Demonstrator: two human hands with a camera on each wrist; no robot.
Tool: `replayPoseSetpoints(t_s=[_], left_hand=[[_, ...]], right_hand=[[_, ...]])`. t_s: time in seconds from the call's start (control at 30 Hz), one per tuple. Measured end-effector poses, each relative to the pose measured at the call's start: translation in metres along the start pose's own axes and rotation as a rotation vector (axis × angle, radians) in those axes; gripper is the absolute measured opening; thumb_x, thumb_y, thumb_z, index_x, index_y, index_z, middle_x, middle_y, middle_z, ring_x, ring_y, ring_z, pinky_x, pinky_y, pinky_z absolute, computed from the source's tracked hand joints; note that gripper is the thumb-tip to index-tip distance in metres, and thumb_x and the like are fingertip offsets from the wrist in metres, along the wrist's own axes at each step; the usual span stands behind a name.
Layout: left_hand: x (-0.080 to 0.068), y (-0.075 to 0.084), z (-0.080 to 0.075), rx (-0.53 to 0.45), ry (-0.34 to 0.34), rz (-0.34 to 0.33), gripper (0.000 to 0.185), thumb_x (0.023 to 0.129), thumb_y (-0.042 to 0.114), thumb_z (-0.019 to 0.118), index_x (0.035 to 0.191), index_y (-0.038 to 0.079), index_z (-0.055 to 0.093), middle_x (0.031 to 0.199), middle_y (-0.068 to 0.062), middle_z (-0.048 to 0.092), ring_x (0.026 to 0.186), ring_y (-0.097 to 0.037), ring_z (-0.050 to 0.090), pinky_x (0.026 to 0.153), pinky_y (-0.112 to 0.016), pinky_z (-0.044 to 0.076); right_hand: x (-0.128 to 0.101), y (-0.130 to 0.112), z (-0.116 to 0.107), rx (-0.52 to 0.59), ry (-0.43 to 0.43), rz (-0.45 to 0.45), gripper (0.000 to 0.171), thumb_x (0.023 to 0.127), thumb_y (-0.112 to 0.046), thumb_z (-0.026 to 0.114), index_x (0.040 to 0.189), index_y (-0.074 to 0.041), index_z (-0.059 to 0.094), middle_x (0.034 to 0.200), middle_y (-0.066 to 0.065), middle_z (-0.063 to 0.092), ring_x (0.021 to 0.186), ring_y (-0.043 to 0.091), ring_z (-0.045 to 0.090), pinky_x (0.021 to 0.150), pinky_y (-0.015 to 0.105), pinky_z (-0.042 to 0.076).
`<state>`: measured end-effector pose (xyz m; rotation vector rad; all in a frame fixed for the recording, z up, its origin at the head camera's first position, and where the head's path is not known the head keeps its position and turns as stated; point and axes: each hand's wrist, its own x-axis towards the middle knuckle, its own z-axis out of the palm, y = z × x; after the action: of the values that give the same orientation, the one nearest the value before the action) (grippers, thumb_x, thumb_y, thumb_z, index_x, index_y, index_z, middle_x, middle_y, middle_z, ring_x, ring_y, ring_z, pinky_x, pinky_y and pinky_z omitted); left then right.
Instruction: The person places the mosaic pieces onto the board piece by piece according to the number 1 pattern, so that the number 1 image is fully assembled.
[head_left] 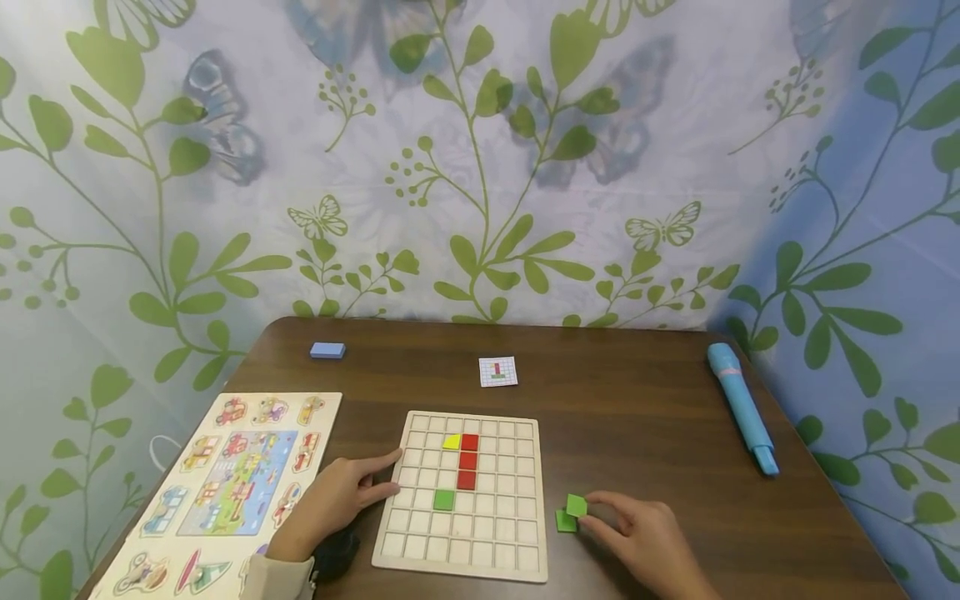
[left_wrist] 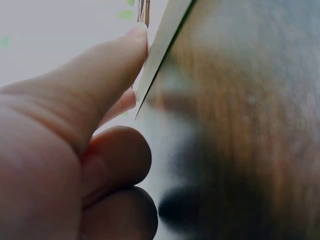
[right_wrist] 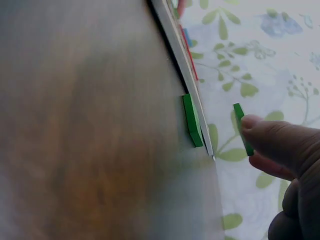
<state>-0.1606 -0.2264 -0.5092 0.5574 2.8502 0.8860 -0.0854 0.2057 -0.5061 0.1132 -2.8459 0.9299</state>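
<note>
A wooden grid board (head_left: 506,554) lies on the table. On it are three red square tiles (head_left: 467,460) in a column, a yellow curved-edge tile (head_left: 452,442) beside the top one, and a green square tile (head_left: 443,500) lower left. My left hand (head_left: 341,496) touches the board's left edge with index finger and thumb; the left wrist view shows the thumb (left_wrist: 107,65) against the edge and other fingers curled. My right hand (head_left: 637,533) pinches a green square tile (head_left: 576,505) between thumb and finger, raised over another green tile (head_left: 566,522) right of the board.
At the back lie a blue block (head_left: 327,351) and a small pattern card (head_left: 498,372) showing a grid with coloured squares. A wooden picture puzzle (head_left: 281,446) fills the left side. A blue microphone-shaped object (head_left: 742,408) lies near the table's right edge. A patterned cloth hangs behind.
</note>
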Motion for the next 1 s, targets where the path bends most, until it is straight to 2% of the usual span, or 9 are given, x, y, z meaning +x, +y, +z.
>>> replayPoseSetpoints(t_s=[0.2,0.43,0.53,0.83,1.0], left_hand=[[-0.001,0.0,0.001,0.002,-0.007,-0.003,0.055,0.095,0.045,0.07,0.144,0.02,0.062,0.06,0.013,0.046,0.052,-0.001,0.032,0.053,-0.023,0.035],[-0.001,0.001,0.0,-0.002,0.007,-0.013,0.055,0.094,0.046,0.071,0.143,0.021,0.063,0.059,0.013,0.046,0.052,-0.002,0.032,0.052,-0.024,0.035],[-0.001,0.001,0.0,0.0,0.012,-0.006,0.055,0.094,0.046,0.071,0.143,0.022,0.063,0.058,0.012,0.045,0.051,-0.002,0.031,0.052,-0.024,0.035],[-0.001,0.001,0.001,-0.003,0.015,0.0,0.055,0.094,0.045,0.071,0.143,0.02,0.064,0.058,0.012,0.046,0.05,-0.002,0.032,0.051,-0.024,0.035],[-0.002,0.002,0.001,0.009,0.023,-0.005,0.054,0.095,0.044,0.072,0.142,0.021,0.064,0.059,0.012,0.045,0.051,-0.002,0.031,0.052,-0.024,0.035]], right_hand=[[0.006,-0.007,0.001,-0.017,-0.023,-0.069,0.022,0.082,-0.038,0.087,0.1,-0.03,0.079,0.049,-0.019,0.029,0.044,0.0,0.026,0.046,0.021,0.027],[0.018,-0.012,0.012,0.017,0.106,-0.369,0.024,0.078,-0.03,0.091,0.099,-0.027,0.078,0.055,-0.032,0.019,0.049,-0.014,0.018,0.045,0.013,0.026],[0.022,-0.016,0.018,0.049,0.134,-0.448,0.026,0.077,-0.028,0.091,0.099,-0.027,0.078,0.056,-0.033,0.019,0.051,-0.018,0.016,0.045,0.01,0.026],[0.029,-0.031,0.03,0.078,0.137,-0.526,0.026,0.076,-0.026,0.092,0.098,-0.023,0.079,0.061,-0.03,0.016,0.056,-0.017,0.011,0.047,0.007,0.019],[0.032,-0.037,0.034,0.102,0.147,-0.561,0.027,0.073,-0.024,0.094,0.096,-0.02,0.079,0.062,-0.029,0.018,0.056,-0.016,0.013,0.047,0.007,0.019]])
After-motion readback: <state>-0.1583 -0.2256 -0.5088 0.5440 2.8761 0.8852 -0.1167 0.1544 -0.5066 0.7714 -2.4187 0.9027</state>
